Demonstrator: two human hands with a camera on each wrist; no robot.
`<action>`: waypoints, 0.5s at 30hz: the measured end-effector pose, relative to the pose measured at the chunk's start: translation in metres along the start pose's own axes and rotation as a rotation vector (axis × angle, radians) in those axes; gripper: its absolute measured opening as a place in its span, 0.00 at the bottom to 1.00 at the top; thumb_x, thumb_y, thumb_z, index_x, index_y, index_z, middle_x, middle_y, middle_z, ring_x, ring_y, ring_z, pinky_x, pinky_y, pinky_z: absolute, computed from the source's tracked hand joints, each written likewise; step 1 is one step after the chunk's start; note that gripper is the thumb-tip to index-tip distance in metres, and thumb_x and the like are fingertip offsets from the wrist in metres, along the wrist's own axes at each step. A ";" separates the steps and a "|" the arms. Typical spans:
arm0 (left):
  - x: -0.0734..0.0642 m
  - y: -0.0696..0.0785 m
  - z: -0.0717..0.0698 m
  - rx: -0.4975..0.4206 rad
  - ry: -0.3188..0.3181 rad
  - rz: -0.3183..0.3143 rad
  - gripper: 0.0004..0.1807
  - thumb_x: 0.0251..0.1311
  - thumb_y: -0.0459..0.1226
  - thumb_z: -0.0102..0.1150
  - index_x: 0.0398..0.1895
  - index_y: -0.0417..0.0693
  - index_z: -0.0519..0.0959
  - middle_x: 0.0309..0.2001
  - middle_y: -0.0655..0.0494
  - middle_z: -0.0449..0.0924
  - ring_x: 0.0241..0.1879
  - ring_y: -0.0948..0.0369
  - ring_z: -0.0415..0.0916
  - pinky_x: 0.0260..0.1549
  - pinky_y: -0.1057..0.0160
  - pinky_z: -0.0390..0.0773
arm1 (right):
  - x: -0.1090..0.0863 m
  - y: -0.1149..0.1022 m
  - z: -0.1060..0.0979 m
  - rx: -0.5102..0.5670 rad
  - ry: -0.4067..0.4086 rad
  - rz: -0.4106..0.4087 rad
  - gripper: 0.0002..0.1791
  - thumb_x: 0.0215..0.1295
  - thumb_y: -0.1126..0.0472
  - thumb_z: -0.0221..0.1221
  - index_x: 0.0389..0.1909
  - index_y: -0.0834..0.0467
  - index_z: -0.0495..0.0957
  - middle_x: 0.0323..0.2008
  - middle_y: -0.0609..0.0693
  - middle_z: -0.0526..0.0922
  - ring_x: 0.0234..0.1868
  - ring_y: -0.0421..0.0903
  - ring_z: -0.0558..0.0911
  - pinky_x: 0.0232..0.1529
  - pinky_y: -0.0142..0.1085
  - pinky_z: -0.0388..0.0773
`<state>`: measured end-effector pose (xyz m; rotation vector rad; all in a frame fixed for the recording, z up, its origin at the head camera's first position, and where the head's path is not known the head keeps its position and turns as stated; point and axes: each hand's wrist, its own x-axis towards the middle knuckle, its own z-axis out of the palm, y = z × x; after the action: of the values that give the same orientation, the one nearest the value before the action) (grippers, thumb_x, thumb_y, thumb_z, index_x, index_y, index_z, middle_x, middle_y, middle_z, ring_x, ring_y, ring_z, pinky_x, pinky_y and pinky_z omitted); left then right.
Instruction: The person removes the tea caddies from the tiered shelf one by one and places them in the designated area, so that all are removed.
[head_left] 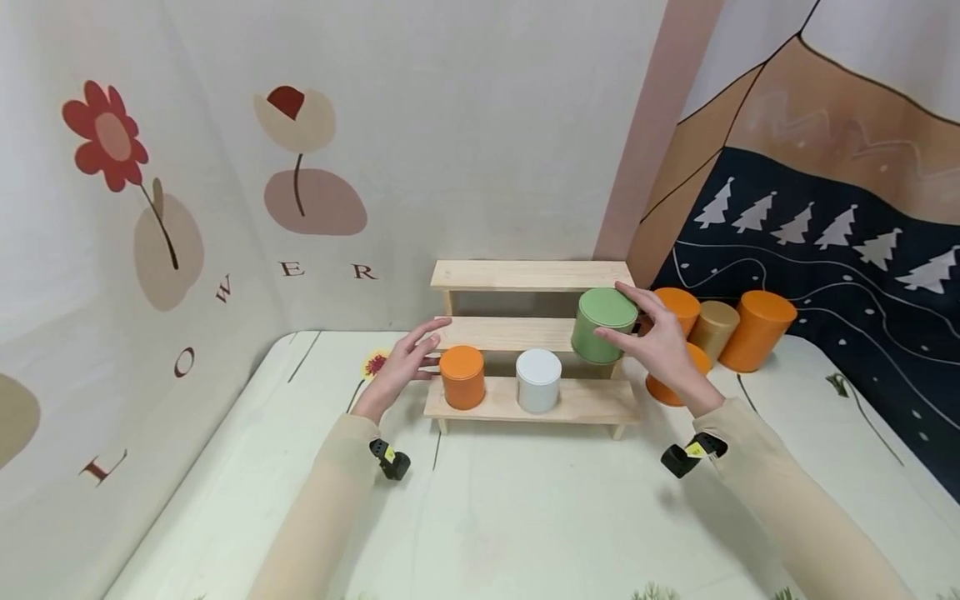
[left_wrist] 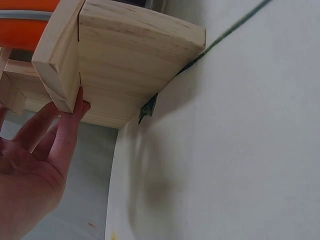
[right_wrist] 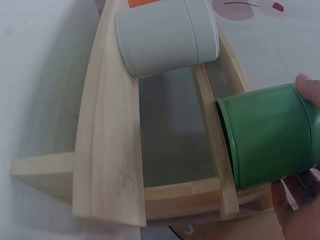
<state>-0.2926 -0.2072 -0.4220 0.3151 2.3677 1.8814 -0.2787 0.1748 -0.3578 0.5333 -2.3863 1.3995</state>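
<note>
My right hand grips a green lidded tin between thumb and fingers at the right end of the middle tier of a wooden stepped shelf. In the right wrist view the green tin is close to that tier's board; whether it rests there I cannot tell. With fingers extended, my left hand is at the shelf's left end, and its fingertips touch the wood in the left wrist view. An orange tin and a white tin stand on the lowest tier.
Right of the shelf, several orange tins and a gold tin stand on the pale tablecloth. A printed cloth hangs behind the shelf. Each wrist carries a small black camera.
</note>
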 end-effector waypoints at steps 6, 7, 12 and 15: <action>0.000 0.000 -0.002 -0.004 -0.001 -0.003 0.25 0.74 0.50 0.43 0.72 0.59 0.64 0.74 0.54 0.52 0.54 0.44 0.75 0.48 0.50 0.78 | -0.005 0.001 -0.010 -0.027 0.010 0.019 0.39 0.57 0.59 0.70 0.69 0.60 0.66 0.64 0.61 0.67 0.58 0.56 0.68 0.58 0.47 0.68; 0.000 0.000 -0.002 -0.001 -0.007 0.001 0.26 0.74 0.50 0.43 0.72 0.58 0.63 0.74 0.54 0.51 0.54 0.44 0.75 0.49 0.50 0.77 | -0.005 0.001 -0.012 -0.026 0.012 0.021 0.39 0.57 0.59 0.70 0.69 0.60 0.66 0.64 0.61 0.67 0.58 0.56 0.68 0.58 0.50 0.67; 0.001 0.000 -0.005 0.006 -0.032 -0.012 0.27 0.73 0.53 0.43 0.72 0.61 0.62 0.75 0.57 0.49 0.56 0.44 0.73 0.51 0.48 0.76 | -0.008 0.002 -0.019 -0.014 0.010 0.034 0.39 0.57 0.60 0.69 0.69 0.60 0.65 0.62 0.61 0.68 0.58 0.56 0.68 0.57 0.47 0.68; 0.001 -0.001 -0.006 0.010 -0.044 -0.023 0.28 0.72 0.55 0.43 0.72 0.62 0.62 0.75 0.57 0.48 0.58 0.43 0.72 0.52 0.47 0.75 | -0.011 0.002 -0.025 -0.013 0.003 0.046 0.39 0.58 0.60 0.69 0.70 0.59 0.65 0.63 0.61 0.67 0.59 0.57 0.68 0.56 0.47 0.68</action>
<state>-0.2951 -0.2123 -0.4211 0.3251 2.3431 1.8337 -0.2675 0.1991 -0.3524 0.4751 -2.4181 1.4019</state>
